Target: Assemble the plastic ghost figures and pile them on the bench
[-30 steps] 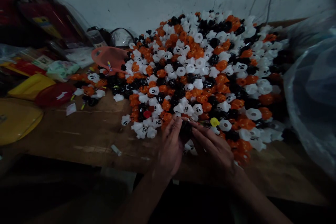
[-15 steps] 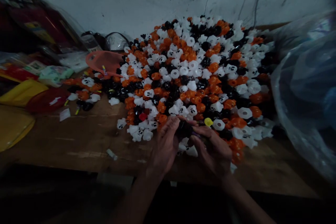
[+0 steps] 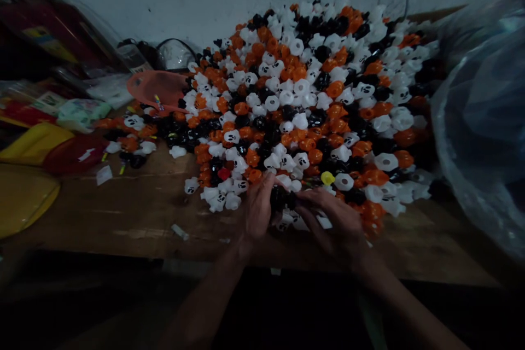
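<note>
Near the front of the table, my left hand (image 3: pixel 258 210) is closed around the left side of a black piece (image 3: pixel 281 198). The fingers of my right hand (image 3: pixel 334 219) pinch the right side of the same piece, where it is dark and blurred. Just beyond both hands rises a large heap of small white ghost-faced, orange and black plastic pieces (image 3: pixel 287 98). A yellow piece (image 3: pixel 327 178) lies beyond my right hand, and a red one (image 3: pixel 223 174) lies to the left of my left hand.
An orange scoop (image 3: pixel 153 87) rests at the heap's left, near a smaller cluster of pieces (image 3: pixel 133 139). Yellow and red items (image 3: pixel 76 154) lie farther left on the wooden table (image 3: pixel 123 213). A large clear plastic bag (image 3: pixel 479 136) stands at the right.
The view has tilted slightly downward. My hands have turned a little around the black piece, and more of it shows between them.
</note>
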Demonstrator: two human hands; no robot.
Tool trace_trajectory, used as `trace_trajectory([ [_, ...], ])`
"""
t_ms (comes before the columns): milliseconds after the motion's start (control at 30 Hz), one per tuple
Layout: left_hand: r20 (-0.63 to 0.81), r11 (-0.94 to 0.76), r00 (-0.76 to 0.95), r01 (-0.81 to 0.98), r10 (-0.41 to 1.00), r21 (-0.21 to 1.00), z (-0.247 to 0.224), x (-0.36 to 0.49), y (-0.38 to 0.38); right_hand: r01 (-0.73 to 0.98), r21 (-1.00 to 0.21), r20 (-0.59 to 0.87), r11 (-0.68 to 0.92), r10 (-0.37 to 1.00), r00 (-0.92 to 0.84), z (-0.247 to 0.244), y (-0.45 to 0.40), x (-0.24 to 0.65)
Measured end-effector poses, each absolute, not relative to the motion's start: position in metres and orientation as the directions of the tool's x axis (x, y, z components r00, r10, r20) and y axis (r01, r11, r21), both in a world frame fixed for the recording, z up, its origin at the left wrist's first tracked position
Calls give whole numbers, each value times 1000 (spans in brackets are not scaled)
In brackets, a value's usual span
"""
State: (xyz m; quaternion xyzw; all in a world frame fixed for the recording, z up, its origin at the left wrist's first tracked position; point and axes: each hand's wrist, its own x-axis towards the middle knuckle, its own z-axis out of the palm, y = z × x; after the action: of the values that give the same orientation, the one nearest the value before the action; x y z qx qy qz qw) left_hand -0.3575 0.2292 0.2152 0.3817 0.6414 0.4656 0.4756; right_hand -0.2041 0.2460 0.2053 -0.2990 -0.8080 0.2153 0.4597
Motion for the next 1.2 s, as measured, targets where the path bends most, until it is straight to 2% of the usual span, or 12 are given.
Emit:
trace_trajectory([
  [67, -343, 344, -218, -35, 914, 938, 213, -358, 231, 289, -584, 605, 758, 644, -468, 205, 245, -200],
  [133, -374, 377, -191, -22, 907, 926, 213, -359, 231, 288, -563, 573, 775, 617, -540, 202, 246, -196],
  [367, -246, 253, -65, 347, 967, 903, 221, -367, 231, 196, -416, 549, 888, 417, -725, 196, 253, -182],
  [467, -187, 181, -33, 468, 982, 865, 221, -364, 229, 236, -340, 568, 910, 399, -720, 194, 250, -182],
  [533, -196, 211, -81, 468, 977, 858, 219, -359, 227, 276, -325, 576, 905, 421, -701, 192, 246, -183],
  [667, -221, 283, -194, 403, 956, 871, 218, -350, 221, 352, -372, 548, 859, 509, -664, 191, 236, -182],
  [833, 5, 82, -199, 426, 980, 901, 223, -348, 221, 424, -430, 479, 797, 600, -641, 198, 231, -181],
  [967, 39, 28, -124, 496, 991, 868, 227, -350, 223, 373, -539, 435, 755, 629, -644, 208, 232, -186],
  [1100, 59, -5, -82, 542, 995, 840, 226, -349, 218, 360, -739, 287, 569, 750, -595, 220, 229, -193],
  [1200, 99, -26, -99, 564, 990, 825, 222, -346, 211, 339, -887, 92, 314, 839, -536, 225, 228, -197],
])
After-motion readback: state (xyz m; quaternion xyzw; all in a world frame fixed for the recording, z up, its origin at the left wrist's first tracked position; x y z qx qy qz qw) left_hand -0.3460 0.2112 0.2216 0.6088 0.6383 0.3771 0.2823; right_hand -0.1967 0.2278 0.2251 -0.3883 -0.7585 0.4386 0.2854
